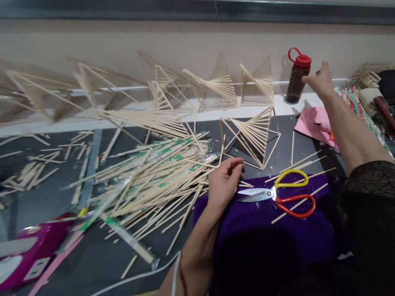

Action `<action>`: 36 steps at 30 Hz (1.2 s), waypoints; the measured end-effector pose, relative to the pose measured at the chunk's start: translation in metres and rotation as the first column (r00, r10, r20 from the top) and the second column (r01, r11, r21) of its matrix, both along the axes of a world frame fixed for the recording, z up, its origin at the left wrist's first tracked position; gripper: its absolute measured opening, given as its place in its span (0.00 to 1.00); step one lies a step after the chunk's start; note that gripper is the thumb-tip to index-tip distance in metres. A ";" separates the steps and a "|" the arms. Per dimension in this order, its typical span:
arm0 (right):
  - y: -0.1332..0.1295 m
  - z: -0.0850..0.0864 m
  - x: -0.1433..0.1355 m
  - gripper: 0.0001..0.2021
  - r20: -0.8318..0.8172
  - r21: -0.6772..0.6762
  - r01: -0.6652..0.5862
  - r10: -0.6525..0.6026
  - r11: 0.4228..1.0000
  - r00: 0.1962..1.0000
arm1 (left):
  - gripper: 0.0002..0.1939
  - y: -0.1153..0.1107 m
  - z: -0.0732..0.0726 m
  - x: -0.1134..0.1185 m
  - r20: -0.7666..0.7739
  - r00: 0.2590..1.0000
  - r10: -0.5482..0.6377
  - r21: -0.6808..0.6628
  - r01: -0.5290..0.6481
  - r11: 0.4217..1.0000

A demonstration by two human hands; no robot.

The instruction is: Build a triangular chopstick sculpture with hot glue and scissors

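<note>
My left hand (226, 181) is closed in a loose pinch beside a pile of thin wooden sticks (148, 185); whatever its fingertips hold, if anything, I cannot make out. Just right of it, scissors (270, 193) with one yellow and one red handle lie open on a purple cloth (247, 222). Far out at the right, my right hand (321, 80) is stretched toward a dark bottle (295, 84) with a red lid. Its fingers are apart, and the thumb appears close to the bottle's side. Between both hands stands a twisted stick frame (251, 135).
More stick frames (216, 86) line the white ledge along the wall. Short stick pieces (31, 172) and a magenta device (37, 250) lie at left. A white cord (138, 274) crosses the front. Pink sheet (308, 123) lies below my right hand, with clutter beyond.
</note>
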State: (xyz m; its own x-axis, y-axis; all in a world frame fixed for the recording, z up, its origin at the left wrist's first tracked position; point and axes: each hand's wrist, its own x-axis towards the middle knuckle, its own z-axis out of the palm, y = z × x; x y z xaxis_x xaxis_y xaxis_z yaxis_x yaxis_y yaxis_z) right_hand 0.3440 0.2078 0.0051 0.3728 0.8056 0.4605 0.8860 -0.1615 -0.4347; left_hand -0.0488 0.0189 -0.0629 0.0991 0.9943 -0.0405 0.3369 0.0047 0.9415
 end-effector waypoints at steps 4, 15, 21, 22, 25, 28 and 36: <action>-0.049 0.022 -0.029 0.27 -0.202 -0.022 -0.086 0.080 0.996 0.976 | 0.16 0.004 -0.005 -0.002 -0.069 0.997 -0.046 0.035 0.048 0.998; -0.193 -0.023 -0.128 0.07 -0.361 -0.411 -0.609 0.492 0.679 0.792 | 0.19 0.038 0.007 0.028 -0.852 0.516 -0.090 0.175 0.442 0.880; -0.209 -0.031 -0.123 0.09 -0.326 -0.509 -0.581 0.482 0.635 0.813 | 0.22 0.058 -0.006 0.031 -0.870 0.455 -0.191 0.092 0.529 0.844; -0.210 -0.033 -0.121 0.09 -0.321 -0.514 -0.579 0.485 0.633 0.814 | 0.23 0.060 -0.008 0.030 -0.868 0.453 -0.202 0.091 0.545 0.834; -0.213 -0.036 -0.118 0.09 -0.323 -0.513 -0.586 0.492 0.626 0.808 | 0.21 0.065 -0.010 0.029 -0.886 0.419 -0.198 0.100 0.589 0.802; -0.215 -0.038 -0.118 0.10 -0.311 -0.515 -0.581 0.495 0.630 0.812 | 0.21 0.067 -0.009 0.028 -0.922 0.361 -0.138 0.119 0.604 0.788; -0.217 -0.034 -0.123 0.11 -0.255 -0.537 -0.574 0.529 0.619 0.809 | 0.17 0.070 -0.018 0.026 -0.880 0.467 -0.084 0.274 0.645 0.713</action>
